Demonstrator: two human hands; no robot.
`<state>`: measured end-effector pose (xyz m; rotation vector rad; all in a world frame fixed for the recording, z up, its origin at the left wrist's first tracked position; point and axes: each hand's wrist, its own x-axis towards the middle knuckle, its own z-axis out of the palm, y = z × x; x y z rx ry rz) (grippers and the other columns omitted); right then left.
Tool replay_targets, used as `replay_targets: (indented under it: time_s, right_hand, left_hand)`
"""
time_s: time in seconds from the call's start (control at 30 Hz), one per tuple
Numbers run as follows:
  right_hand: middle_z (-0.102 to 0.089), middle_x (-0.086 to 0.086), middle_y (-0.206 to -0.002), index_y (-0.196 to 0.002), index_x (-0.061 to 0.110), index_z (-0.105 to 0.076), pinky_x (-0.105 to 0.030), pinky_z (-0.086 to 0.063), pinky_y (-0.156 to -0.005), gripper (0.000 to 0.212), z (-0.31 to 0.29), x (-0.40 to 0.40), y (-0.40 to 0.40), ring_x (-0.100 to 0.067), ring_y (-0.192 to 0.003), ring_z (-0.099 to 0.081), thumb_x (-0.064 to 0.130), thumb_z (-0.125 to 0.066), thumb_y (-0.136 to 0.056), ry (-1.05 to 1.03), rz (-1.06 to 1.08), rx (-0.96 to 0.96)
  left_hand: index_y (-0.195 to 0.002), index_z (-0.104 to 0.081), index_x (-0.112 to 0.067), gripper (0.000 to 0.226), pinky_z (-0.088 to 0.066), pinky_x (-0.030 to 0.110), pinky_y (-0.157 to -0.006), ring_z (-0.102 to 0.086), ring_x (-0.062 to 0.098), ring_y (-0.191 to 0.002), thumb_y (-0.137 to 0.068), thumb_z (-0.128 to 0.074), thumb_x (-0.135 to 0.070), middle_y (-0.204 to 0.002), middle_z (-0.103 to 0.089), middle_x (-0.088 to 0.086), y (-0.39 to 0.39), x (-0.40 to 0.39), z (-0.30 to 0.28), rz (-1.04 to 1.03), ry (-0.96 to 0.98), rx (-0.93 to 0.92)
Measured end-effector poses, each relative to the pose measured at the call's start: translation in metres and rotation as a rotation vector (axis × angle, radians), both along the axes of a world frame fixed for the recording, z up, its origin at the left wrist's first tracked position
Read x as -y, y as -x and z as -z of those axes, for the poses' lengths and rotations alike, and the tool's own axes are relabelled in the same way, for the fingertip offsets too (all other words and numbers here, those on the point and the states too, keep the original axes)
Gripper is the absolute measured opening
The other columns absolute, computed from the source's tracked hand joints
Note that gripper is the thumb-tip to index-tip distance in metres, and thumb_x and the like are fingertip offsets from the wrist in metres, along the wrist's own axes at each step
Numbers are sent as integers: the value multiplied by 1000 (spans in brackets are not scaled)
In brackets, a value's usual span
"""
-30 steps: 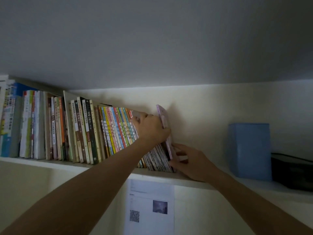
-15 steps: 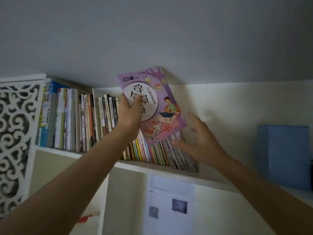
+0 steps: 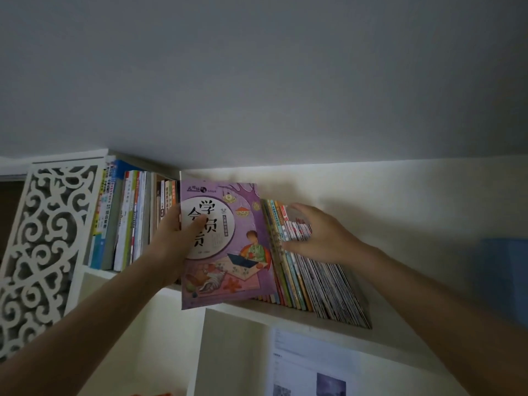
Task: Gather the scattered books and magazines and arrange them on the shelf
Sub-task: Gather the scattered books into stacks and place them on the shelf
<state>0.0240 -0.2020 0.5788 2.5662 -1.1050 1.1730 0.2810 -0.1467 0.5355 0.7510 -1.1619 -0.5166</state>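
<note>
My left hand [image 3: 178, 238] grips a thin purple book [image 3: 228, 252] by its left edge, thumb on the cover, holding it face-on in front of the white shelf [image 3: 285, 312]. Behind it a row of thin leaning books [image 3: 314, 284] tilts to the left. My right hand [image 3: 317, 234] reaches into that row, fingers spread and touching the spines near their tops. Taller upright books [image 3: 128, 218] fill the shelf's left part.
A white carved lattice panel [image 3: 43, 247] stands at the far left. A blue box [image 3: 505, 275] sits on the shelf at the right edge. A printed sheet [image 3: 311, 364] hangs on the wall below the shelf. The ceiling is close above the books.
My left hand pulled the purple book out of the row and brought it down in front of the shelf. My right hand moved from the book's foot up onto the leaning spines.
</note>
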Motion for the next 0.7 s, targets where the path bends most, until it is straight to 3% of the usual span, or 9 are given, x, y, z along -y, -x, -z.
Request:
replay_targets:
  time_s: [0.1, 0.27, 0.5, 0.7]
  right_hand:
    - [-43, 10, -146, -145, 40, -28, -51, -35, -109, 86, -8, 8, -9, -14, -133, -41, 44, -76, -73, 7, -1, -39]
    - [-38, 6, -150, -150, 35, -21, -51, -32, -111, 96, -17, 18, -6, -19, -137, -37, 35, -77, -72, -49, -9, -91]
    - [-37, 4, -148, -149, 26, -28, -30, -35, -104, 91, -16, 18, -2, -13, -131, -40, 28, -79, -74, -11, -68, -72]
    - [-33, 2, -147, -145, 23, -31, -27, -34, -98, 84, -20, 18, 7, -15, -131, -37, 22, -76, -75, 7, -75, -85]
  left_hand:
    - [-124, -50, -17, 31, -58, 52, -73, -70, 31, -93, -94, -57, -19, -109, -68, 13, -4, 0, 5, -4, 0, 37]
    - [-123, -53, -18, 30, -58, 53, -72, -71, 33, -92, -93, -57, -20, -106, -70, 14, -6, -6, 10, 35, 1, 54]
    - [-124, -54, -20, 31, -57, 56, -75, -70, 33, -95, -93, -58, -22, -108, -71, 11, 8, -8, 8, 89, -4, 72]
    - [-121, -54, -20, 28, -59, 49, -71, -72, 29, -91, -93, -58, -21, -106, -72, 10, 18, -7, 1, 51, 2, 87]
